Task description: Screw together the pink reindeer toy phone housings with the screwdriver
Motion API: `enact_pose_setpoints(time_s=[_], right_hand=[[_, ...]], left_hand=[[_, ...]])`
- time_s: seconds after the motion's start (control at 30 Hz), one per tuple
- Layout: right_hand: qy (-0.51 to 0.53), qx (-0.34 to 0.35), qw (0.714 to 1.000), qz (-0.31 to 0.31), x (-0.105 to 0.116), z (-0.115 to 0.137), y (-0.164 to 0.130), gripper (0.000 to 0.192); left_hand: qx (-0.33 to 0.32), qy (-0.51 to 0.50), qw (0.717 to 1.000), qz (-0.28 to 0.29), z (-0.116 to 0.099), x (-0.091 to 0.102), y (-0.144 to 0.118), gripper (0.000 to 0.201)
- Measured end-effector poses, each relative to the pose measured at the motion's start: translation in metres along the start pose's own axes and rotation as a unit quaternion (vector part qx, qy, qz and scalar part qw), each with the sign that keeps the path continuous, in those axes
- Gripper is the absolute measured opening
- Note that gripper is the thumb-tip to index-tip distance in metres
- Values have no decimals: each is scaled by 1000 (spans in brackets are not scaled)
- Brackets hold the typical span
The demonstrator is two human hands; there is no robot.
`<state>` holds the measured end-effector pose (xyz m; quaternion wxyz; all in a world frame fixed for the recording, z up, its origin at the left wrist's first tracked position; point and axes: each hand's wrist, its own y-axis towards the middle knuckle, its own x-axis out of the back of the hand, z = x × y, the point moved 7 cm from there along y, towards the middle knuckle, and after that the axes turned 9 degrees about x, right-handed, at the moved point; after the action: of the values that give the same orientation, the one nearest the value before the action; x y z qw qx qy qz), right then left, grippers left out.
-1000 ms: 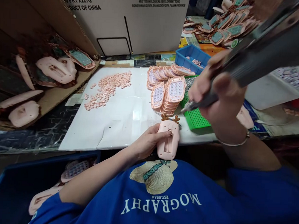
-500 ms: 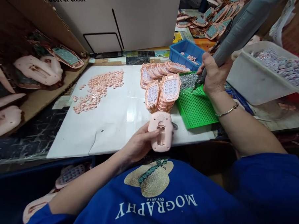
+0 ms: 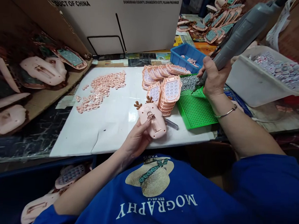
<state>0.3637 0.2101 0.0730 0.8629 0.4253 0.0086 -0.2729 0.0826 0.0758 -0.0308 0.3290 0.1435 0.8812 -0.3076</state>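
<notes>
Left hand [image 3: 135,139]: clamped on pink toy phone [image 3: 152,120], near counter [image 3: 109,123] front edge
Right hand [image 3: 212,78]: gripping grey screwdriver [image 3: 238,33], tip at green tray [image 3: 195,109]

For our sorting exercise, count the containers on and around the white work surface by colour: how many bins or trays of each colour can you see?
Blue bin: 1
Green perforated tray: 1
White tub: 1
Dark blue crate: 1
Total: 4
</notes>
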Motion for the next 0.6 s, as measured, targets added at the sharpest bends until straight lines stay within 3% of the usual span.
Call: enact_pose_setpoints(time_s=[0.1,0.23,0.37,0.47,0.6], right_hand=[[29,16,999,-5,-6,26,3,39],[128,34,991,21,-25,85,-13,23],[202,-52,972,108,-53,133,-56,33],[222,-110,959,138,-66,149,-86,34],[226,-139,945,191,-77,147,-107,29]], left_hand=[[-2,22,1000,-10,1,0,0,57],[-13,39,999,-18,2,1,1,57],[-27,29,999,-26,2,2,2,53],[-31,25,999,-21,2,1,2,52],[-32,17,999,-11,1,-1,1,50]])
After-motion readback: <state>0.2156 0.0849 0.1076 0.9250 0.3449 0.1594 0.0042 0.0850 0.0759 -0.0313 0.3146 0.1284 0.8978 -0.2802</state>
